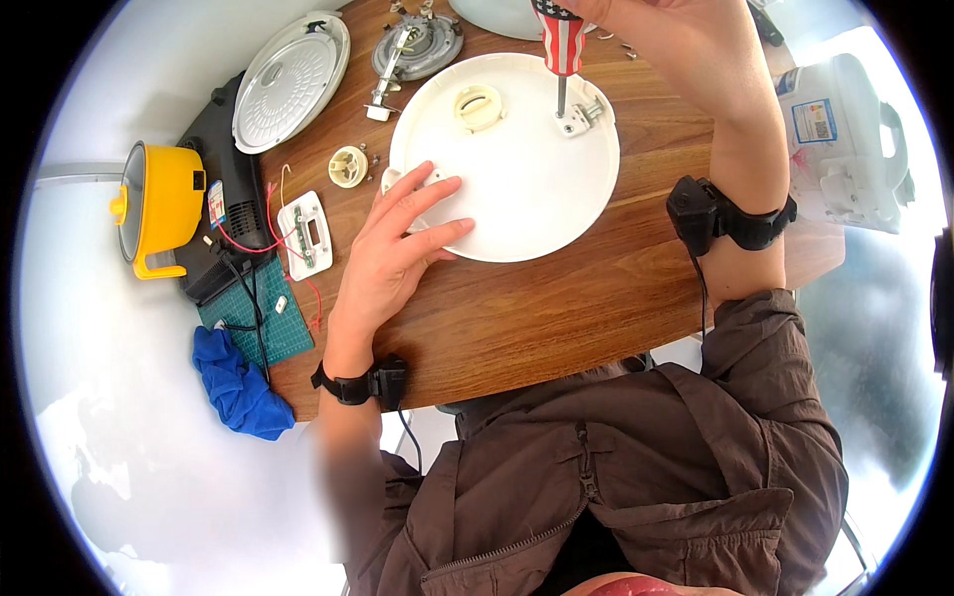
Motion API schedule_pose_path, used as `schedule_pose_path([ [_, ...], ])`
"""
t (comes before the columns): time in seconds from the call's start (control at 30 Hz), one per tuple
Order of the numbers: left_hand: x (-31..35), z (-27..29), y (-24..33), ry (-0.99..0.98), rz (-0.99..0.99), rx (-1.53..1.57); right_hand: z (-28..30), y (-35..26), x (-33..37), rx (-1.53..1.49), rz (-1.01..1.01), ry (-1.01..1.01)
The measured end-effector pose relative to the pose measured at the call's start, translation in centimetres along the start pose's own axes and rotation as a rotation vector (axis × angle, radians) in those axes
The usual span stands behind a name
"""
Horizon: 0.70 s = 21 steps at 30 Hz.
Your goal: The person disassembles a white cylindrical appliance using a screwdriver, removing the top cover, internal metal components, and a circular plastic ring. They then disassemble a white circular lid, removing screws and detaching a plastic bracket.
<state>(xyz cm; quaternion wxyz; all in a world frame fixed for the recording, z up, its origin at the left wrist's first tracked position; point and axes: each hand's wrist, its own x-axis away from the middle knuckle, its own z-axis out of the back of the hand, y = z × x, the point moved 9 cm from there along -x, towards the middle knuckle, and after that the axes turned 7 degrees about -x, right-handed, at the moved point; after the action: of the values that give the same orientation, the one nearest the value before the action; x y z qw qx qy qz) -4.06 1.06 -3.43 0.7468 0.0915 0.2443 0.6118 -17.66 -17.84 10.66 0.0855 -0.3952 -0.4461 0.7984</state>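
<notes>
The white round cover (532,194) lies mid-scene on the wooden table (537,328). The left hand (397,233) rests on its left side, fingers spread, presumably steadying it. The right hand (656,32) grips 1 flag-patterned screwdriver (563,52) upright, probably for straight pressure on the far-right bracket (573,124). Far right, 1 container (845,184) bears a label (815,121), its text too small to read.

Wood-grain table (556,318), brown; front edge bows in view. White wall (149,79), upper left; pale horizontal strip (79,175) at far left. Lower left: white surface (199,507), grey patches, wall or floor unclear. Light bright, washed out at right edge.
</notes>
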Motion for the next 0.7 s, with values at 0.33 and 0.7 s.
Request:
schedule_pose_path([
  [0.33, 0.1, -0.1, -0.2, -0.005, -0.007, 0.000, 0.2, 0.2, 0.1, -0.003, -0.047, 0.033],
  [0.7, 0.1, 0.0, -0.2, 0.008, -0.002, 0.015, 0.6, 2.2, -0.2, -0.155, -0.015, 0.004],
])
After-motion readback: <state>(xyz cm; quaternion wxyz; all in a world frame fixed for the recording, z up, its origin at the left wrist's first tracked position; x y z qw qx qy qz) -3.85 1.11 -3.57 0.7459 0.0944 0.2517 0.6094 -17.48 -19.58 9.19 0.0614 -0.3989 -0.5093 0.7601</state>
